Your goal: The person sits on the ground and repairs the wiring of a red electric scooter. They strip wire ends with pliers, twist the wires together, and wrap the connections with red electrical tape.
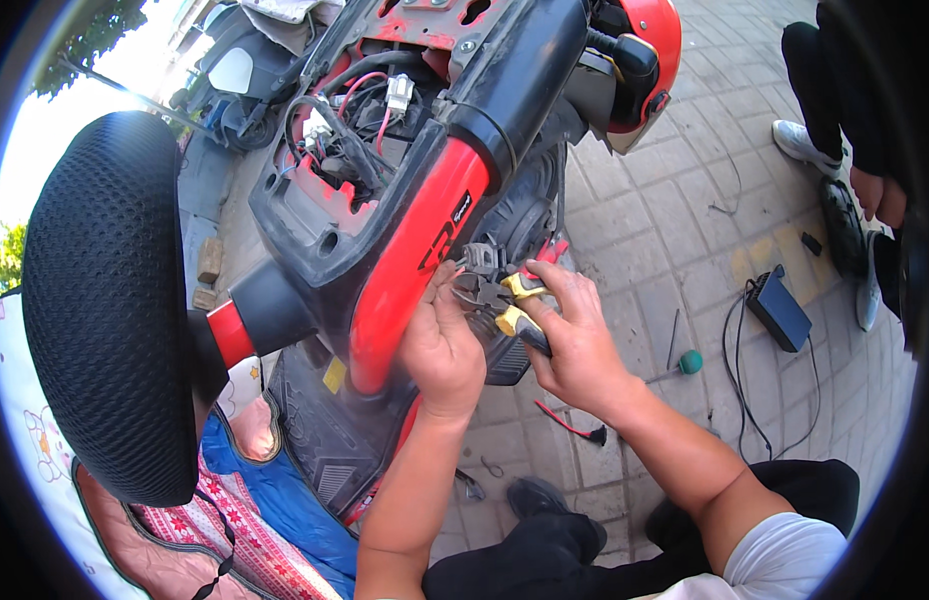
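My right hand grips pliers with yellow and dark handles at the side of a red and black scooter. The pliers' jaws lie beside the fingertips of my left hand, which are pinched together on something small that I cannot make out, just outside the red side panel. A grey metal fitting sits just above the jaws. The scooter's open body shows wires and white connectors.
A padded black seat and quilted fabric fill the left. Another scooter stands behind. On the paving lie a black box with cables, a green-handled tool and a red-black lead. People's legs stand at right.
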The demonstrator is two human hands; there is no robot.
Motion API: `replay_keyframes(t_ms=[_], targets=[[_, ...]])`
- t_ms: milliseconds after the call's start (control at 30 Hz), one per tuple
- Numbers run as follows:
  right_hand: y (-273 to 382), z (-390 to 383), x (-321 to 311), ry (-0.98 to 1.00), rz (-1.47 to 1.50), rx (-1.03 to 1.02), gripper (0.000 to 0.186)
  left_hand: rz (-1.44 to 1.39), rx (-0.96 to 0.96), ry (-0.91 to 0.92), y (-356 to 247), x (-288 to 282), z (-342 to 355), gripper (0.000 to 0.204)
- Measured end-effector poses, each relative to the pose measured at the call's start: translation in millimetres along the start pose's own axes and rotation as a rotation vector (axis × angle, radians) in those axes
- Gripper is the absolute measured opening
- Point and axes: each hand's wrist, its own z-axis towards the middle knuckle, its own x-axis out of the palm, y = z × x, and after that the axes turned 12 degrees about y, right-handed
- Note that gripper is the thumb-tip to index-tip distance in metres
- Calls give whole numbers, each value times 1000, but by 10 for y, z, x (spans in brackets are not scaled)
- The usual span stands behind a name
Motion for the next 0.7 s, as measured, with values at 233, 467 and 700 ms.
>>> replay_keyframes(t_ms=[233, 467, 700], targets=[[-8, -23, 79, -44, -12, -17, 53, -63, -66, -4, -54, 2, -14, 18], [119, 54, 135, -70, -64, 7, 54, -43, -74, 6, -39, -22, -19, 18], [67, 54, 194, -121, -28, -35, 50, -64, -84, 16, -62, -38, -25, 19]])
